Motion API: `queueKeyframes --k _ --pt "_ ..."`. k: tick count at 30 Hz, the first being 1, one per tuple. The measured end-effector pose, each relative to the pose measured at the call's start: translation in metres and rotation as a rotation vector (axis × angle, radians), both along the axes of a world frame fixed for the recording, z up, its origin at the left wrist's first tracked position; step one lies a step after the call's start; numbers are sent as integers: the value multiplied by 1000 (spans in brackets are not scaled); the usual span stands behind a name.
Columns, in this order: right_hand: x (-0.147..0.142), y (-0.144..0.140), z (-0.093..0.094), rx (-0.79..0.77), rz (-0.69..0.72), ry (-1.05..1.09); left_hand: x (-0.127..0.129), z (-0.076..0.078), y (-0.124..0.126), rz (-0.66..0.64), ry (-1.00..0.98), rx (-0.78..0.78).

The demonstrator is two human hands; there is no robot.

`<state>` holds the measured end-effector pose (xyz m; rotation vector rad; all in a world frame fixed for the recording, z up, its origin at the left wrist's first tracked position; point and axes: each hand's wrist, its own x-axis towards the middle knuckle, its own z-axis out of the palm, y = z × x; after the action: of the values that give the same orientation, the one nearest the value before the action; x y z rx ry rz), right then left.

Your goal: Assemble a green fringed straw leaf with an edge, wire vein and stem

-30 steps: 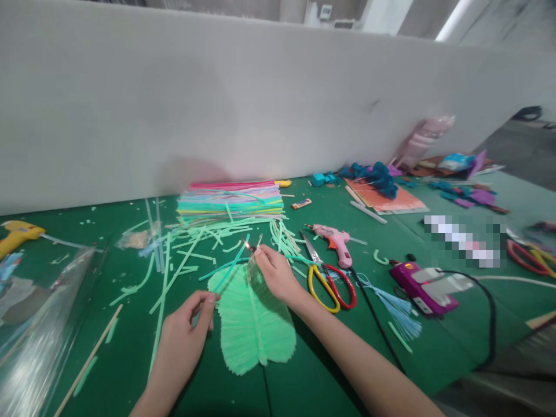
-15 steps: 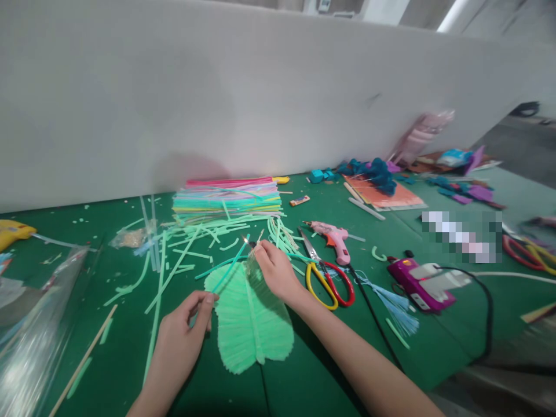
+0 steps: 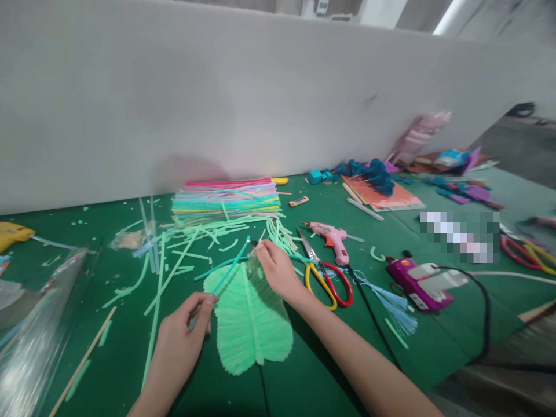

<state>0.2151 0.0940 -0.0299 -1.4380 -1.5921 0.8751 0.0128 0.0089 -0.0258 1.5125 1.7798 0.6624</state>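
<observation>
My left hand [image 3: 185,330] pinches a teal pipe cleaner [image 3: 231,267] near its lower end; the stem slants up to the right. Close to its upper tip, my right hand [image 3: 278,267] is closed around a small lighter [image 3: 253,244], mostly hidden by the fingers, with its dark top showing and no flame visible. Beneath both hands lies a fuzzy light-green leaf shape [image 3: 254,324] with a ridge down its middle. Another teal pipe cleaner [image 3: 217,269] rests across the leaf's top edge.
Scissors [image 3: 324,278] with red and yellow handles and a pink glue gun [image 3: 332,240] lie right of my right hand. Behind are bundled pipe cleaners [image 3: 226,200] and green offcuts [image 3: 186,260]. A purple power strip [image 3: 419,286] with a cable sits farther right.
The small flame seen at the lighter by the pipe cleaner's tip is gone. Both hands keep nearly the same place and grip; the view has shifted slightly.
</observation>
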Motion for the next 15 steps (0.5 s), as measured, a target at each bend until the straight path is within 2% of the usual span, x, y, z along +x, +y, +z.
queueKeyframes --k 15 --pt "1 1 1 -2 -9 24 2 0 -1 -11 10 -1"
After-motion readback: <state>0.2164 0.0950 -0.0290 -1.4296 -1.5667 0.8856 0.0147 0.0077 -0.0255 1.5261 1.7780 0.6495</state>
